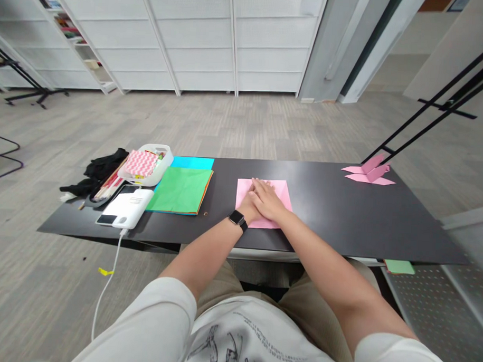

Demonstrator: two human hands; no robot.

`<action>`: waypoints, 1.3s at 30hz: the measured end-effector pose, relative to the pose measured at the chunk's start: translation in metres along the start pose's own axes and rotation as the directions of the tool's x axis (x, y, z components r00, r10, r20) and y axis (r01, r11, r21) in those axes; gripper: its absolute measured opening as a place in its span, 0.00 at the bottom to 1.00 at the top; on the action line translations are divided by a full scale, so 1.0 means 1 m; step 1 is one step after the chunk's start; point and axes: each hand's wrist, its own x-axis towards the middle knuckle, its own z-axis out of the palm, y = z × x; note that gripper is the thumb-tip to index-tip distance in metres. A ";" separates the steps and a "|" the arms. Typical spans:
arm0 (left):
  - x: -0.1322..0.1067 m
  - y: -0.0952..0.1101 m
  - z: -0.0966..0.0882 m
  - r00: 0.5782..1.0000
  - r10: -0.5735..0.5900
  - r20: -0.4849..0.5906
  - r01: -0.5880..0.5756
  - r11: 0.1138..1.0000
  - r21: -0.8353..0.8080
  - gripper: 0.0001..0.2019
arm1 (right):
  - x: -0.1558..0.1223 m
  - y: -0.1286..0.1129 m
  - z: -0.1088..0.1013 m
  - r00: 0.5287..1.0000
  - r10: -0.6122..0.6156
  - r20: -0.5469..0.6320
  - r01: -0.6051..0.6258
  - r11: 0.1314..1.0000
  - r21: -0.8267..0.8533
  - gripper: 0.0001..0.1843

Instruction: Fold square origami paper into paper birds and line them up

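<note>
A square sheet of pink paper (281, 191) lies on the dark table in front of me, with faint crease lines on its right side. My right hand (267, 201) rests flat on it, fingers stretched out and lying across my left hand. Beneath it, my left hand (247, 205), with a black watch (237, 218) on the wrist, also presses flat on the sheet. Most of the left fingers are covered by the right hand. Neither hand grips anything that I can see.
Two folded pink paper shapes (370, 177) stand at the table's far right, beside a black metal stand (418, 110). On the left are green paper sheets (181, 190), a white basket (165, 160), and a white power bank (134, 209) with a cable (112, 271).
</note>
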 end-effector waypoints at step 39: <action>-0.040 0.004 -0.022 0.990 -0.133 -0.036 0.137 0.984 0.111 0.34 | -0.026 0.029 -0.016 0.977 0.208 0.054 -0.162 0.875 -0.456 0.37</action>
